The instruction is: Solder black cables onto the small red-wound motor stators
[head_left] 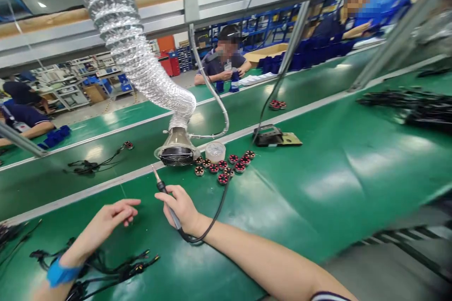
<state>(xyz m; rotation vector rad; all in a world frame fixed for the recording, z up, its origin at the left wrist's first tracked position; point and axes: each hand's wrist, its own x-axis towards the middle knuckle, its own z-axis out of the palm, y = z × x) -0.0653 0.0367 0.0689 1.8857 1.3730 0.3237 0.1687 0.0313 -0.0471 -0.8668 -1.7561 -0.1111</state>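
Gripping a slim gray-and-black soldering iron (pixel 161 186) with a bare metal tip (pixel 155 172), the right hand (pixel 183 208) is in front of the silver hose (pixel 141 51); the left hand (pixel 111 218), free, loosely bent, is left of the hose. Round parts (pixel 222 178) lie right of it.

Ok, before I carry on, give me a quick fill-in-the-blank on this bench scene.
1. The cord of the iron in the right hand is ____.
2. The left hand holds ____.
3. The wristband is ____.
4. From the person's side, the fume hood is to the ____ of the round parts.

Missing words: black; nothing; blue; left.
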